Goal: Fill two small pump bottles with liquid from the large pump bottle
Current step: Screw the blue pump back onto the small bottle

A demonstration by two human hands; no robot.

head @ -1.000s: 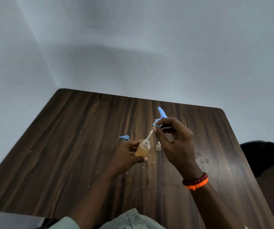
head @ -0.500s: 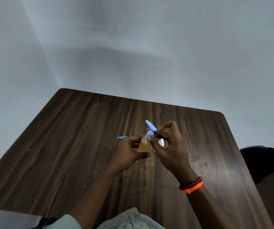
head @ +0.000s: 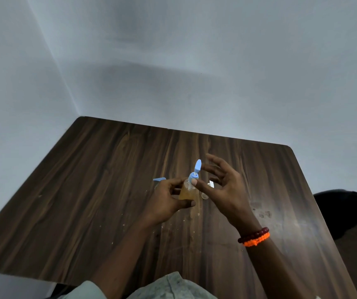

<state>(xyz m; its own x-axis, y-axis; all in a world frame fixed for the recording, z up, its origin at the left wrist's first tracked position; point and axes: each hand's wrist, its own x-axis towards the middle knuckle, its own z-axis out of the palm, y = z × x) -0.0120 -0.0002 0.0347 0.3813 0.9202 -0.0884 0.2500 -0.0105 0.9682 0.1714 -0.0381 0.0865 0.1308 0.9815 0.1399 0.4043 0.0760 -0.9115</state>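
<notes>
My left hand [head: 166, 199] grips a small clear bottle of amber liquid [head: 187, 192] above the middle of the wooden table [head: 100, 186]. A blue pump head [head: 195, 171] sits in the bottle's neck, nozzle pointing up. My right hand [head: 225, 188] hovers just right of it, fingers spread, with the thumb tip touching the pump collar. Behind my left hand, a second blue pump nozzle [head: 159, 179] shows; its bottle is hidden. A small clear bottle [head: 205, 195] and a white piece [head: 211, 184] peek out behind my right hand. No large pump bottle is in view.
The table fills a corner between two pale walls. Crumbs and smears dot the wood near the hands. A dark object [head: 343, 210] lies on the floor beyond the table's right edge.
My right hand lowered the blue pump and its tube into the amber bottle, seated it on the neck, then spread its fingers off the pump. My left hand kept hold of the bottle.
</notes>
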